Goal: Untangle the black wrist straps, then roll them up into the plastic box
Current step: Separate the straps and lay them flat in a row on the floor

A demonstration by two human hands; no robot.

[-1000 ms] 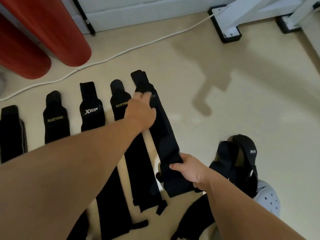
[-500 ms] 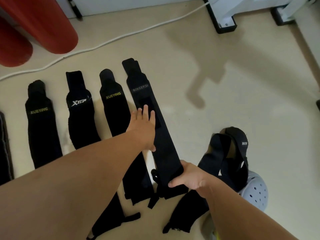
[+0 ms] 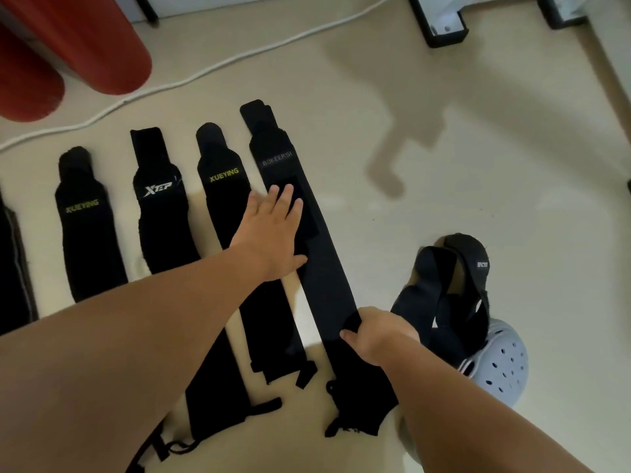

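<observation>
Several flat black fabric wrist straps (image 3: 160,227) lie side by side on the beige floor (image 3: 444,165), each with its long axis running away from the person. The rightmost one, a long black strap marked BOKEERSI (image 3: 327,288), points its narrow tab end far and slightly to the left. The left hand (image 3: 273,233) rests flat on its far half with straight fingers. The right hand (image 3: 375,336) grips its near part, thumb on top.
</observation>
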